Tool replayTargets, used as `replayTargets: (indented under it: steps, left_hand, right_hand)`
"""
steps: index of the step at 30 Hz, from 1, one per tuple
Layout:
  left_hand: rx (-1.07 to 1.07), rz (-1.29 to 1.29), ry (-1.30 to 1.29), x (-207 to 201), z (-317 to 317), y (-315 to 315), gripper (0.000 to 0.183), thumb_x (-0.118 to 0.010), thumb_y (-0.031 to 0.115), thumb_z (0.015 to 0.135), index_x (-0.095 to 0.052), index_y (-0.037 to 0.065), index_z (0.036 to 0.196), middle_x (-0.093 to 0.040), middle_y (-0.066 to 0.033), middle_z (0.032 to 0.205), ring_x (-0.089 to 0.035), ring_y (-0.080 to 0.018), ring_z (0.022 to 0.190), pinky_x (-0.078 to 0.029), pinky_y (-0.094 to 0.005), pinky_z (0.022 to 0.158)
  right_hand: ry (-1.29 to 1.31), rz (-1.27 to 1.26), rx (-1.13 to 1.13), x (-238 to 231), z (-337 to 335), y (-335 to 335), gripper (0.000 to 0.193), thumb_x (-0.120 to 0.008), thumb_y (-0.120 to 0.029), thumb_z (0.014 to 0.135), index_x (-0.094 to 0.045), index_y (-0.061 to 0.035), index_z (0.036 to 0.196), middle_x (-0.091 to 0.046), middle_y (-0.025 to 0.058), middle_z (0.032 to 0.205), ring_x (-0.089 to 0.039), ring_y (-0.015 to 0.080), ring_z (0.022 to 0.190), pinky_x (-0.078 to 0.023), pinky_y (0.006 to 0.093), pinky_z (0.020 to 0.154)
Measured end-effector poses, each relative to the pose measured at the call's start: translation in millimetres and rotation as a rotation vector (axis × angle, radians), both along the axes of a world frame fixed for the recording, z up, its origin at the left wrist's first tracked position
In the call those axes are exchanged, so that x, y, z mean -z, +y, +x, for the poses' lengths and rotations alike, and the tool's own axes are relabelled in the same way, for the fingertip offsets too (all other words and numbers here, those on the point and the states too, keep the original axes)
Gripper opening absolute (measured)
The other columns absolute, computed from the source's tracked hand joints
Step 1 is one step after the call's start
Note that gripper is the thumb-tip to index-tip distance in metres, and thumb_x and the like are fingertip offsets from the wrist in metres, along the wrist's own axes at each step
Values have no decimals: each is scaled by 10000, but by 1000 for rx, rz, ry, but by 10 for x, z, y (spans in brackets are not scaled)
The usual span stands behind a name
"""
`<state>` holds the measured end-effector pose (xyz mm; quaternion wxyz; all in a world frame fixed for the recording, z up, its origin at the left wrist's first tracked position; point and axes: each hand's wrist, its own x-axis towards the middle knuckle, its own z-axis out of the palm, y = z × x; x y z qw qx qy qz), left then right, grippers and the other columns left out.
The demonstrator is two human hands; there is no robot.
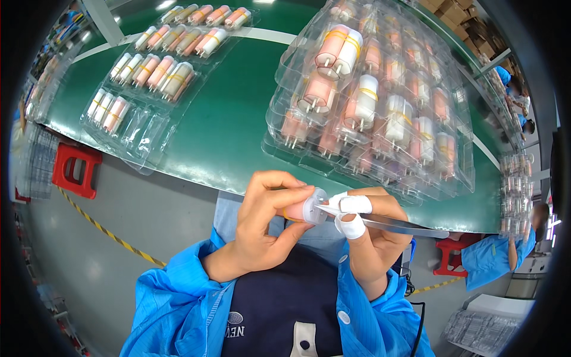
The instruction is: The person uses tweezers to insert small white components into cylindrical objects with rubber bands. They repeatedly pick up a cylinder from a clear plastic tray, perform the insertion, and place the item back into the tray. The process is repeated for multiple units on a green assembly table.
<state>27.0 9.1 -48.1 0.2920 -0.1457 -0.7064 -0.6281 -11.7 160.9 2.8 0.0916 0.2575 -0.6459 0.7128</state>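
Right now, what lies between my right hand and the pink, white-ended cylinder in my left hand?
The head view shows long, silver metal tweezers held in your right hand, their pointed tips at the cylinder's white end.

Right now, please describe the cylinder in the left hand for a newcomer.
Find the green table, then the left hand by its near edge. It holds a pink cylinder with a whitish end. Unlike those in clear trays, it has tweezers pointed at its end.

Green tabletop (220, 119), clear trays (146, 130) at left, tray stack (357, 177) at right
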Motion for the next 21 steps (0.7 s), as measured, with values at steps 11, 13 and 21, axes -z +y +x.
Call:
replayTargets:
  steps: [11,13,21]
  left_hand:
    - [-47,-12,16,6,-21,20,479,-753,-81,650,-613,-31,1105,-534,-173,1079,-575,-259,948,-494,-313,770]
    - [-45,-8,17,9,-25,18,478,-755,-80,648,-614,-31,1103,-536,-172,1077,-576,-258,944,-492,-314,768]
    - [-49,-47,23,-8,-32,-7,479,-761,-66,655,-615,-32,1109,-538,-168,1072,-573,-258,934,-488,-314,765]
  right_hand:
    - [-4,28,-12,0,-13,4,139,-696,21,786,-679,29,923,-675,146,863,-641,174,748,-500,263,634]
    - [-17,17,-27,16,-16,19,139,-701,18,783,-680,28,920,-677,145,860,-642,175,749,-500,264,633]
    - [0,33,-17,41,-26,30,140,-710,5,777,-684,19,914,-682,146,859,-647,181,736,-500,265,630]
